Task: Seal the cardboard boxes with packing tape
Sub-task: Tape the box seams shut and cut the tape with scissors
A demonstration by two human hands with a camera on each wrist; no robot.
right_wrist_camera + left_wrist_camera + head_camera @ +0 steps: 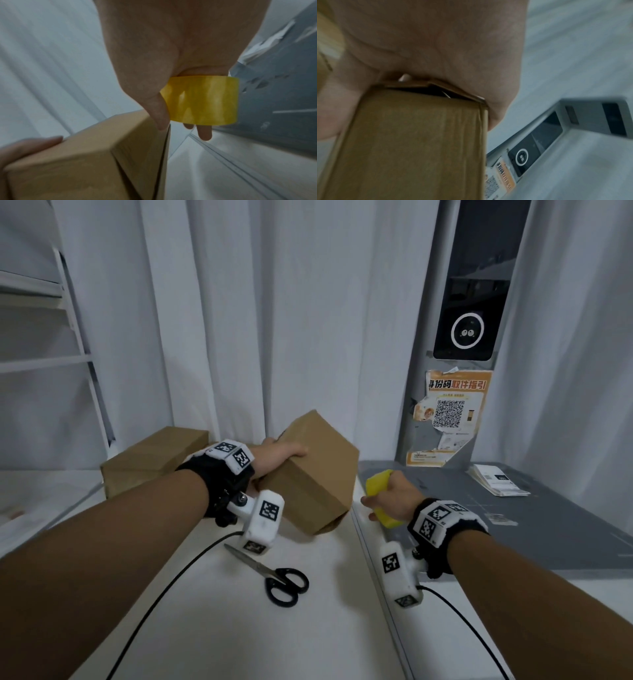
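My left hand (pixel 281 455) grips the box (pixel 308 474) over its top edge, tilted up off the table (pixel 205 628). Flaps gape, no tape on it that I can see. My right hand (pixel 394 496) is curled round the tape roll (pixel 202 100), just right of the box. Second box (pixel 154 460) behind; sealed or not, can't tell. Scissors (pixel 274 577) untouched. Sealing looks barely started. Poster (pixel 452 419): orange heading "取件指引", QR code.

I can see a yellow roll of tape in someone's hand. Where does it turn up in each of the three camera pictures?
Head view: the yellow tape roll sits right of centre, gripped by the right hand.
Left wrist view: not in it.
Right wrist view: centre right, under the palm.
Shared landmark: the tilted cardboard box, held by the left hand.
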